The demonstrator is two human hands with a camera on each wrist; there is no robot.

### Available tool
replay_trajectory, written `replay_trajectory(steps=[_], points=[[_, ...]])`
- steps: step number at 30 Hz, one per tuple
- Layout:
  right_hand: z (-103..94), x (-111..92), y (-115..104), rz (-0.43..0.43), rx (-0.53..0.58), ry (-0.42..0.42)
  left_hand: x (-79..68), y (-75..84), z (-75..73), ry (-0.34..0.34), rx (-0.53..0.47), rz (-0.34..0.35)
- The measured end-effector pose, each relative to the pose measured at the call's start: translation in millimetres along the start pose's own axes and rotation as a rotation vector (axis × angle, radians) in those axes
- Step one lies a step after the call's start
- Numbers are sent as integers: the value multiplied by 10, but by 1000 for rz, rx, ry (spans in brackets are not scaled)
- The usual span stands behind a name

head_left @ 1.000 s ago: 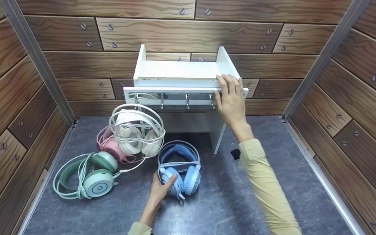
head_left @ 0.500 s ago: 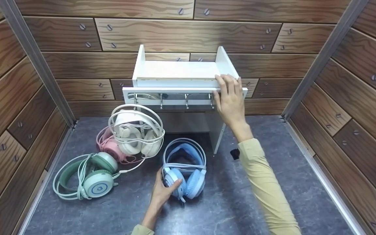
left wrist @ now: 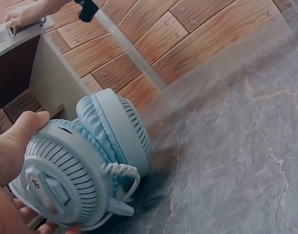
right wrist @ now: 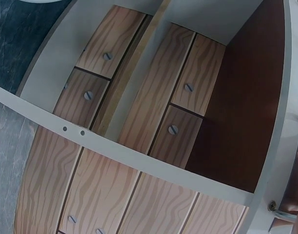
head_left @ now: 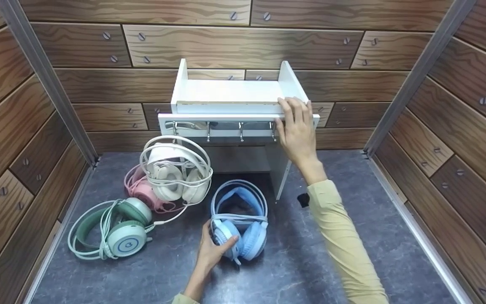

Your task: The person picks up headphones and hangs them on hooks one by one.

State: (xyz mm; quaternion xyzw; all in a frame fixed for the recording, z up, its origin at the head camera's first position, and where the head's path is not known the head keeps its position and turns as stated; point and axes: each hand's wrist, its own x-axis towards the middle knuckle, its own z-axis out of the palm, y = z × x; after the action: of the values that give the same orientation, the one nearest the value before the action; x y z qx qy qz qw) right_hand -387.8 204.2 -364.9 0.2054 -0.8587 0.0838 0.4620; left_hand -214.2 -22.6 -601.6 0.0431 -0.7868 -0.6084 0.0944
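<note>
My left hand (head_left: 211,250) grips the near ear cup of a pair of blue headphones (head_left: 253,240), thumb on its top edge. In the left wrist view that ear cup (left wrist: 66,170) shows slotted vents and a coiled cable end. My right hand (head_left: 298,133) rests on the right end of the white hook rail (head_left: 226,116), fingers over the front of the white shelf (head_left: 234,90). White headphones (head_left: 175,181) with a wound cable are at the rail's left end; whether they hang from the leftmost hook cannot be made out. The other metal hooks (head_left: 241,131) bear nothing.
Pink headphones (head_left: 148,192) lie partly behind the white pair. Green headphones (head_left: 127,240) lie on the dark floor at left. A small black object (head_left: 303,199) sits beside the right sleeve. Wood-patterned walls (head_left: 243,46) enclose the back and sides.
The blue headphones in my left hand have shifted slightly to the right and now face the camera more fully. My right hand has kept its place on the rail.
</note>
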Motion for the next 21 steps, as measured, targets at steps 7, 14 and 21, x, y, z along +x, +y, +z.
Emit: replay_trajectory(steps=[7,14,21], points=[[-6,-6,-14,2,8,6,-39,-1,24,-38,-38,53],[-7,-11,-10,9,7,0,-80,-30,62,-51,-58,76],[5,-4,-12,11,10,1,-116,-60,83,-7,-136,51]])
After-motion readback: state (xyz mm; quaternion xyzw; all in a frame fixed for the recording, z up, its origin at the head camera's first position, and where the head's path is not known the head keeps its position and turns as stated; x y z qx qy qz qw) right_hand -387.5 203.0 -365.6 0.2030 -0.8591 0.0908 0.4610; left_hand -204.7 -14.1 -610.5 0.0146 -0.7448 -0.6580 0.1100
